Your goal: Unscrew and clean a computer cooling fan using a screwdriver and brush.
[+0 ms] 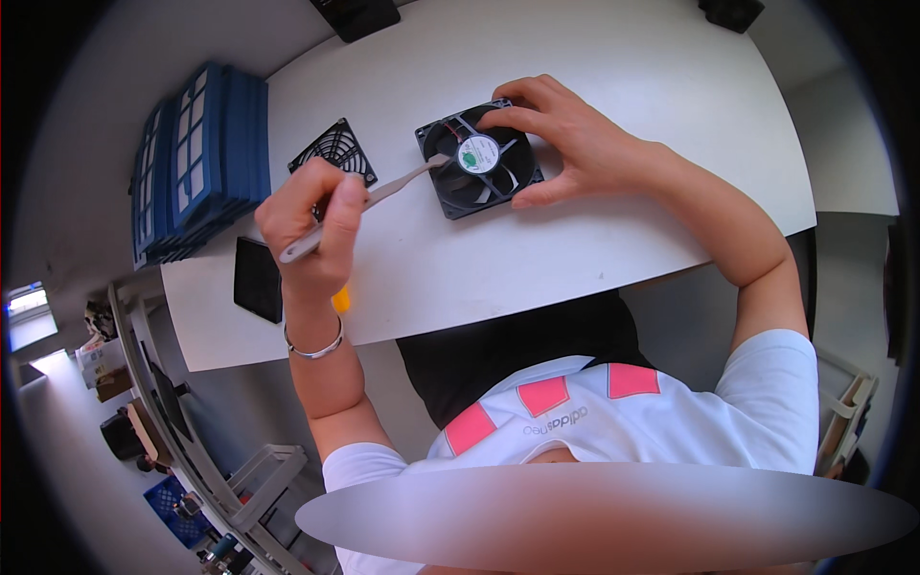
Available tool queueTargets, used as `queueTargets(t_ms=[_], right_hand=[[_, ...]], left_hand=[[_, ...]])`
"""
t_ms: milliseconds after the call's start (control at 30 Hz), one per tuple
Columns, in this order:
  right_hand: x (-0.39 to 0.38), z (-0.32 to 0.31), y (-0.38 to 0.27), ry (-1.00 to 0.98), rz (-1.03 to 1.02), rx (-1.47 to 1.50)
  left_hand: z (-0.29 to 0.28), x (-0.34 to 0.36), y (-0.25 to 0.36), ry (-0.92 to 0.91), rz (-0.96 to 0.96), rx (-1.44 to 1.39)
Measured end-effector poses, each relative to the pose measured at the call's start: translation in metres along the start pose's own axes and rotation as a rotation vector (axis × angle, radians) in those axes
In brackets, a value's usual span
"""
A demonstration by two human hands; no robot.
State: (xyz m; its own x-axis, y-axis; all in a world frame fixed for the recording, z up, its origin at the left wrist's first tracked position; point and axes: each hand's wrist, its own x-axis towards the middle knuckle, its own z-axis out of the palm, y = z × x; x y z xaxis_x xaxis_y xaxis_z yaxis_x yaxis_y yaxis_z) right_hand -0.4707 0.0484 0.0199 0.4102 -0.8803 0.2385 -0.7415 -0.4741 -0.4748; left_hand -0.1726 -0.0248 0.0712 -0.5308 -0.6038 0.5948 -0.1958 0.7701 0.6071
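A square black cooling fan [477, 158] with a white round hub lies flat on the white table [575, 77]. My right hand [565, 134] rests on its right side, fingers over the top edge and thumb under the lower edge, holding it in place. My left hand [311, 225] grips a slim grey brush-like tool [369, 201] by its handle. The tool's tip touches the fan's left side near the blades.
A black fan grille [333, 149] lies left of the fan, partly behind my left hand. A stack of blue filter frames [196, 158] stands at the table's left end. A black phone-like slab [257, 278] and a small yellow object [341, 301] lie near the front edge.
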Motion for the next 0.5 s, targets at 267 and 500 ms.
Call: queueTargets(t_ms=[267,500], right_hand=[[0.0,0.0,-0.001,-0.003,0.007,-0.016],[0.001,0.0,0.001,0.0,-0.005,-0.023]], left_hand=[[0.002,-0.004,-0.001,0.16,0.0,0.009],[0.006,-0.001,0.003,0.133,-0.026,0.028]])
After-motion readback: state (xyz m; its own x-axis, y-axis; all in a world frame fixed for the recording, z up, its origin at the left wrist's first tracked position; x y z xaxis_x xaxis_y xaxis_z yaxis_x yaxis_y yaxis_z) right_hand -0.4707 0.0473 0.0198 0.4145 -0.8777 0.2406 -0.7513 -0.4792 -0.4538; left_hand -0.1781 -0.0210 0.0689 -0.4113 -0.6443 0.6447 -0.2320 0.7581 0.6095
